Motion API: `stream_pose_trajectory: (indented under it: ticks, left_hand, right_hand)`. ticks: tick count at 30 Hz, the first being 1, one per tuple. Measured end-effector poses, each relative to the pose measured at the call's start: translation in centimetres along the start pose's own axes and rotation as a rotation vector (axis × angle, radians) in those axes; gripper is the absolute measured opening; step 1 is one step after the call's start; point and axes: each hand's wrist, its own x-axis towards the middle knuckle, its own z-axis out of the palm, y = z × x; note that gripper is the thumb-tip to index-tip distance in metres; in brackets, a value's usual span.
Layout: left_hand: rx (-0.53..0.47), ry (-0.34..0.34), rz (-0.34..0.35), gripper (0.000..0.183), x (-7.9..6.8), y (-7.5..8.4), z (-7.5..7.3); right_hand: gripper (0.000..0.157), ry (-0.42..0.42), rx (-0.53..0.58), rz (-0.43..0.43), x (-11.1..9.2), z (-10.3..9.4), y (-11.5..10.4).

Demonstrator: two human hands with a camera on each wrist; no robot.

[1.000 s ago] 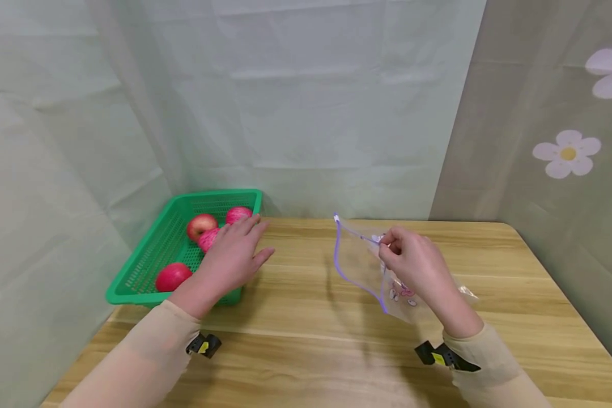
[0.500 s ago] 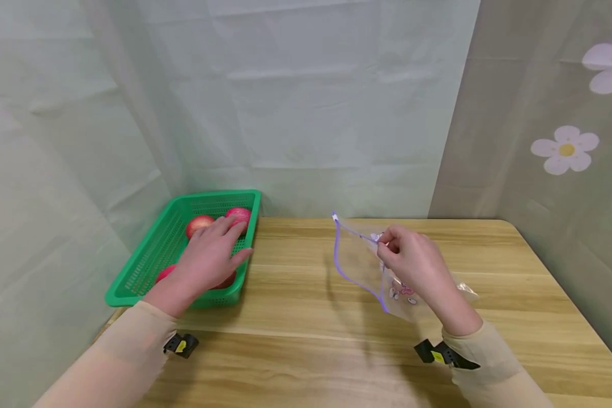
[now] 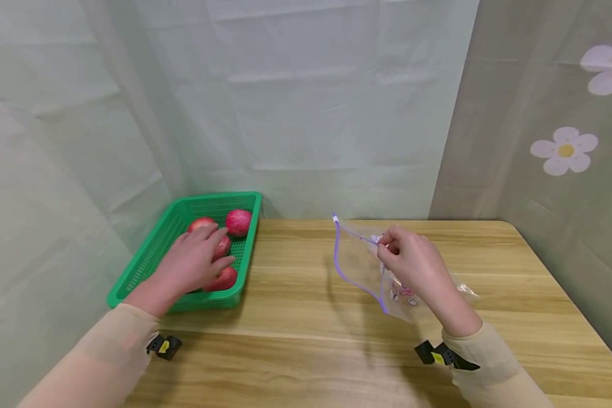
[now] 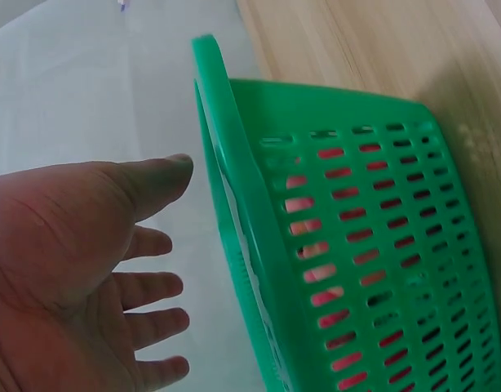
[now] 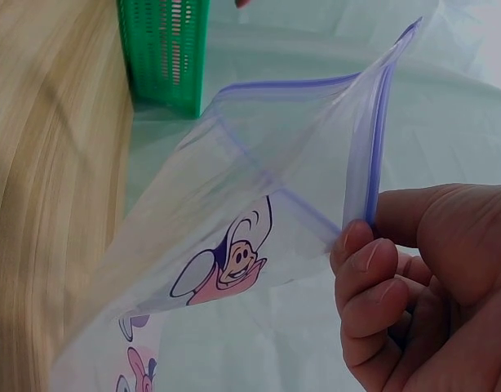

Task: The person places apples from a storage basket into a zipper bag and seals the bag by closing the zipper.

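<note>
My left hand [image 3: 192, 262] is over the green basket [image 3: 255, 226], fingers spread above the red apples. In the left wrist view the same hand [image 4: 87, 269] appears outside the basket's rim with nothing between thumb and fingers. One apple [image 3: 238, 222] sits at the back right of the basket; another apple [image 3: 223, 280] lies by the front right, and others are partly hidden under the hand. With thumb and fingertips, my right hand [image 3: 413, 258] pinches the edge of a clear zip bag [image 3: 357, 266]. Its purple-edged mouth gapes toward the basket, and cartoon figures [image 5: 234, 265] are printed on it.
Both the basket and the bag are on a wooden table [image 3: 296, 317]. A pale cloth [image 3: 306, 113] hangs behind it, and a grey-brown cloth with white flowers [image 3: 566, 151] hangs at the right.
My left hand has moved left and slightly down, from the basket's right rim to over the apples, uncovering the back right apple. The right hand stays in place, pinching the bag.
</note>
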Motion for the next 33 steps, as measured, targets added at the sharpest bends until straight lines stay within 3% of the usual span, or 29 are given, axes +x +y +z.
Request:
stream_pose_trajectory:
  ticks: [5, 12, 20, 33]
  left_hand:
    - [-0.025, -0.022, 0.036, 0.066, -0.1, -1.2, 0.1]
    - [-0.047, -0.109, 0.057, 0.069, -0.3, -2.5, 0.3]
    - [-0.067, -0.166, 0.048, 0.039, -0.5, -2.8, 0.4]
    - [-0.089, -0.225, 0.076, 0.042, -0.1, -3.6, 0.7]
  right_hand:
    - [0.015, -0.005, -0.002, -0.002, 0.1, 0.1, -0.1]
    - [0.016, -0.009, 0.003, 0.000, 0.1, 0.1, -0.3]
    - [0.016, -0.010, -0.006, 0.002, 0.2, 0.1, -0.3]
    - [0.016, -0.005, -0.005, 0.007, 0.3, 0.1, -0.3]
